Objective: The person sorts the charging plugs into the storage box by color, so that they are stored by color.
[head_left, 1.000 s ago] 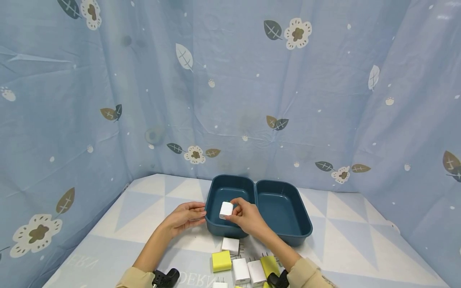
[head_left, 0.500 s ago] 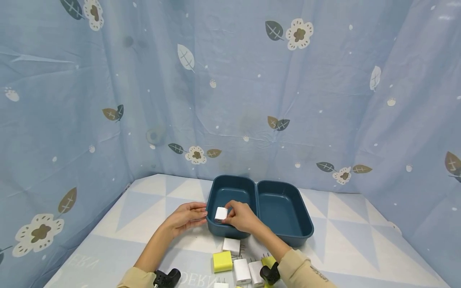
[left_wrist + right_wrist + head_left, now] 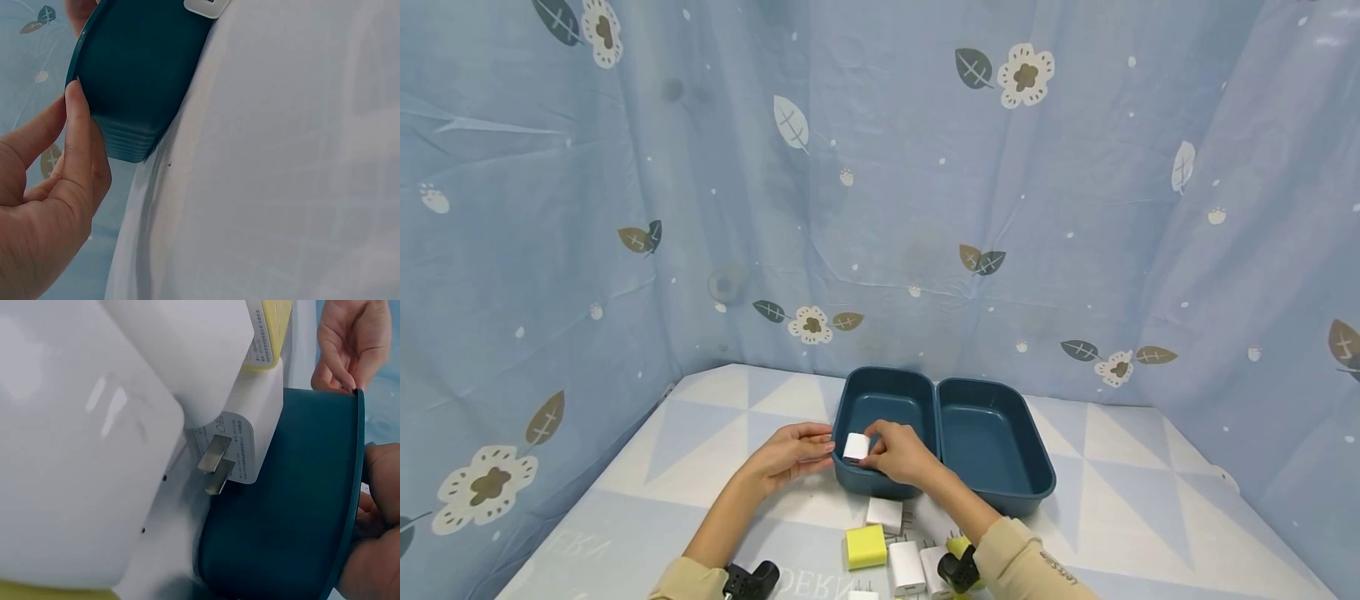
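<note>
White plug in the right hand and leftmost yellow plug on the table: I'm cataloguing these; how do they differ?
The right hand pinches the white plug; no hand touches the yellow plug. The white plug is in or just over the left blue compartment; the yellow plug lies on the table. Both are blocky, with rounded corners.

Glossy plastic chargers, metal prongs, smooth plastic box.

Bright head view, dim wrist views
</note>
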`<state>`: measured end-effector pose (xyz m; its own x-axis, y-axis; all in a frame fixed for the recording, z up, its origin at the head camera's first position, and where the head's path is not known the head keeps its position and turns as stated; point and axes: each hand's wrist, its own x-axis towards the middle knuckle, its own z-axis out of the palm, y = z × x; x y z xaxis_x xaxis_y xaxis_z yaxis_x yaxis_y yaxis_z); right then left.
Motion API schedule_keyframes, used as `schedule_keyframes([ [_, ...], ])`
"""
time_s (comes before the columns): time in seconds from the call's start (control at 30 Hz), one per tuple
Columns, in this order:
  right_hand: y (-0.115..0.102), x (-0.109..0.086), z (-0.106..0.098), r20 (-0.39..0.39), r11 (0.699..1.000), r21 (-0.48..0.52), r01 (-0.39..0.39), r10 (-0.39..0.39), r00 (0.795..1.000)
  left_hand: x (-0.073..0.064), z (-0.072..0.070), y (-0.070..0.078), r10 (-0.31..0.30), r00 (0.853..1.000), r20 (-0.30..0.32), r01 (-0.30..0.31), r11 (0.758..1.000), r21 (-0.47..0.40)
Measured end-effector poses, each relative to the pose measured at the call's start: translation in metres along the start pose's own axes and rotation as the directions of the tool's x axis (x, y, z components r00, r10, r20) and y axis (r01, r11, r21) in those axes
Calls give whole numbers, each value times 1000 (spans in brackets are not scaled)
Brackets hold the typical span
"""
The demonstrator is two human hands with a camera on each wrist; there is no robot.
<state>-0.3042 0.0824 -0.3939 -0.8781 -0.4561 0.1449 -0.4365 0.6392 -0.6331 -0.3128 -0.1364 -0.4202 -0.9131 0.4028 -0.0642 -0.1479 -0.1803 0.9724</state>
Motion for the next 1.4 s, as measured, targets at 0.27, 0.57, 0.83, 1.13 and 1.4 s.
schedule_keyframes([
  [0.27,1,-1,-1,-5,1000,3,21,-21,1000,0,0,0,10,1000,14,-10,1000,-4],
  [0.57,-2,-17,-20,-42,984,164,70,-64,997,2,0,0,1,1000,4,-1,1000,-9],
  [0.83,-13,-39,-46,-80,971,206,122,-108,991,1,0,-1,4,1000,-17,-4,1000,-10],
  [1.13,-14,-74,-66,-52,973,192,127,-119,992,1,1,-2,6,1000,-17,-6,1000,-1],
  [1.4,-2,-105,-81,-44,981,167,99,-93,995,0,0,-1,6,1000,-21,-6,1000,2],
])
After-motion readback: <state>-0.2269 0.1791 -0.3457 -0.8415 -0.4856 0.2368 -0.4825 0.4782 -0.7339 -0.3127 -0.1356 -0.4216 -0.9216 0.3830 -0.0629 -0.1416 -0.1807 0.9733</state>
